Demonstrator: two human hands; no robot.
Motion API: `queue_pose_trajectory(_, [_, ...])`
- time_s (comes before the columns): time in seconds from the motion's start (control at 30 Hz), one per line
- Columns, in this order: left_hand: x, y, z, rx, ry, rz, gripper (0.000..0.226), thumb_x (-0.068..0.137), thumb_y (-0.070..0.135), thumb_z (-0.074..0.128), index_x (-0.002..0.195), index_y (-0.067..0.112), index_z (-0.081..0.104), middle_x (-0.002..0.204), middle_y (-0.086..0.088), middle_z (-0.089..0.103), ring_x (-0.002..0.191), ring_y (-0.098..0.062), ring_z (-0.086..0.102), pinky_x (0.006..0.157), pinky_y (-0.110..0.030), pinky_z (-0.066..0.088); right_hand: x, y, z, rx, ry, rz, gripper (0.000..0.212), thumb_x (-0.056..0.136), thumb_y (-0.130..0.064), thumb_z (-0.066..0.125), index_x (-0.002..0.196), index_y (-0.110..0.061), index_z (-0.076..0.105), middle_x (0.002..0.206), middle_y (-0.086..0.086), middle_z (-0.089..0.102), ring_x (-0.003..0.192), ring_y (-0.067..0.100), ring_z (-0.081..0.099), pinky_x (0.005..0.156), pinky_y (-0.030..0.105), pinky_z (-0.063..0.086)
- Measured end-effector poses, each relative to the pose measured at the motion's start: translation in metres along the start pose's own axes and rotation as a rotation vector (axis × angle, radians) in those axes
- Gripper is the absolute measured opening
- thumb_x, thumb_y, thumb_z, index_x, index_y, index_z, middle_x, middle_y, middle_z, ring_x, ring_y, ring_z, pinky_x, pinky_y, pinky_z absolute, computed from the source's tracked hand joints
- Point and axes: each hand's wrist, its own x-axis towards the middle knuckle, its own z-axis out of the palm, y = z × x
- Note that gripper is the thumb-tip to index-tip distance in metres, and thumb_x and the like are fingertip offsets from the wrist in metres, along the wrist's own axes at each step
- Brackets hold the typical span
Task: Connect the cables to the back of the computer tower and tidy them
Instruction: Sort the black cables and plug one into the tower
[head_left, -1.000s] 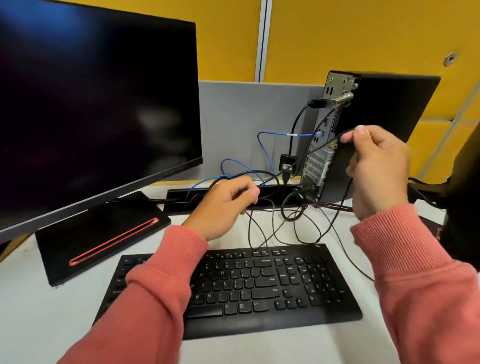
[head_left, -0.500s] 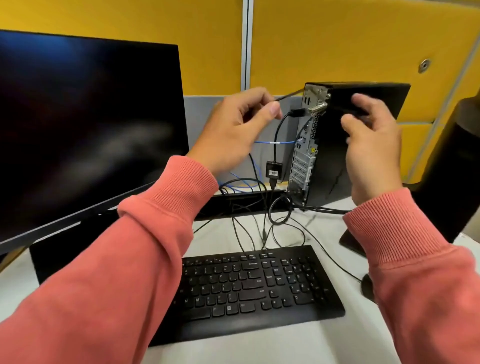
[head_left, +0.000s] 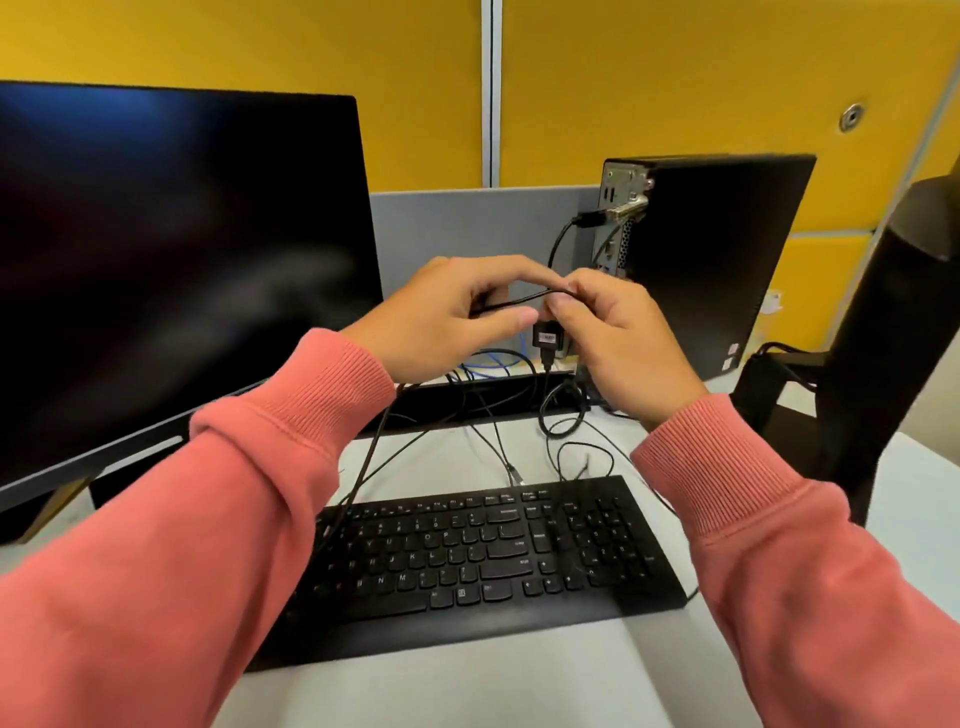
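Cable (head_left: 519, 300) — pinched between left hand (head_left: 447, 317) and right hand (head_left: 618, 338) fingertips.

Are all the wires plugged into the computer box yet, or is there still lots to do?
Partly done: one black plug already sits in the back of the computer tower. In hand: the left hand and right hand both pinch a thin black cable. Left: loose cables sprawl between tower and keyboard, so tidying looks not yet done.
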Motion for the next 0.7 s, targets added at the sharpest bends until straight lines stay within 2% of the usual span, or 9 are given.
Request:
queue_pose_trajectory(0.1, [-0.014,-0.024,0.004,0.006,0.047,-0.134,0.018,0.103,0.029,0.060,0.118,0.029,0.069,0.069,0.001,0.051,0.062,-0.008,0.045,0.063,-0.026,0.040,0.006,0.000,-0.005,0.168,0.099,0.116,0.015,0.093,-0.011,0.063,0.078,-0.007,0.066,0.058,-0.015,0.054,0.052,-0.003,0.046,0.056,0.015,0.036])
queue_pose_trajectory(0.17, [-0.023,-0.040,0.005,-0.003,0.051,-0.186,0.015,0.103,0.031,0.059,0.105,0.025,0.073,0.071,0.000,0.061,0.065,-0.012,0.052,0.068,-0.031,0.046,0.007,-0.002,-0.016,0.331,0.152,0.176,0.015,0.089,-0.011,0.067,0.074,-0.010,0.068,0.064,-0.011,0.059,0.054,-0.004,0.048,0.061,0.017,0.036])
queue_pose_trajectory(0.23, [-0.032,-0.052,0.008,-0.039,0.080,-0.270,0.020,0.104,0.028,0.056,0.095,0.023,0.074,0.061,0.006,0.054,0.059,-0.009,0.047,0.064,-0.031,0.044,0.010,-0.006,-0.028,0.454,0.271,0.215,0.024,0.091,-0.020,0.067,0.067,-0.020,0.069,0.077,0.001,0.061,0.055,-0.002,0.045,0.063,0.021,0.034])
queue_pose_trajectory(0.3, [-0.039,-0.062,0.014,-0.101,0.127,-0.336,0.023,0.105,0.025,0.053,0.095,0.022,0.073,0.058,0.007,0.048,0.058,-0.012,0.046,0.063,-0.030,0.044,0.017,-0.012,-0.039,0.490,0.444,0.188,0.028,0.093,-0.026,0.068,0.065,-0.023,0.069,0.081,0.000,0.065,0.054,-0.002,0.046,0.062,0.020,0.035])
queue_pose_trajectory(0.43, [-0.048,-0.077,0.027,-0.238,0.153,-0.438,0.029,0.109,0.021,0.046,0.098,0.014,0.072,0.064,0.000,0.054,0.062,-0.016,0.057,0.070,-0.025,0.051,0.034,-0.025,-0.049,0.401,0.718,0.030,0.026,0.096,-0.024,0.066,0.069,-0.023,0.064,0.068,-0.009,0.057,0.059,0.000,0.044,0.060,0.014,0.039])
queue_pose_trajectory(0.5, [-0.050,-0.080,0.030,-0.330,0.189,-0.531,0.035,0.110,0.022,0.042,0.097,0.008,0.071,0.064,-0.003,0.054,0.062,-0.020,0.058,0.065,-0.021,0.051,0.039,-0.022,-0.044,0.337,0.748,-0.004,0.024,0.097,-0.022,0.064,0.073,-0.018,0.064,0.067,-0.008,0.055,0.062,0.000,0.044,0.060,0.013,0.039])
queue_pose_trajectory(0.57, [-0.049,-0.079,0.031,-0.371,0.242,-0.598,0.039,0.111,0.025,0.039,0.096,0.006,0.070,0.058,0.000,0.050,0.056,-0.020,0.055,0.060,-0.026,0.048,0.039,-0.010,-0.036,0.255,0.712,0.037,0.022,0.097,-0.024,0.064,0.076,-0.016,0.066,0.069,-0.007,0.056,0.063,0.000,0.045,0.060,0.015,0.040])
queue_pose_trajectory(0.63, [-0.044,-0.077,0.027,-0.381,0.308,-0.644,0.036,0.110,0.025,0.040,0.095,0.009,0.069,0.053,0.006,0.041,0.047,-0.016,0.042,0.053,-0.029,0.042,0.036,0.004,-0.026,0.175,0.661,0.072,0.023,0.097,-0.026,0.063,0.078,-0.012,0.067,0.070,-0.007,0.058,0.063,0.000,0.047,0.061,0.017,0.042])
queue_pose_trajectory(0.7, [-0.039,-0.072,0.019,-0.424,0.385,-0.684,0.027,0.107,0.022,0.042,0.101,0.014,0.068,0.057,0.006,0.037,0.048,-0.012,0.033,0.047,-0.027,0.035,0.031,0.015,-0.018,0.120,0.633,0.081,0.024,0.096,-0.026,0.064,0.078,-0.010,0.067,0.067,-0.005,0.055,0.061,0.000,0.044,0.058,0.017,0.039])
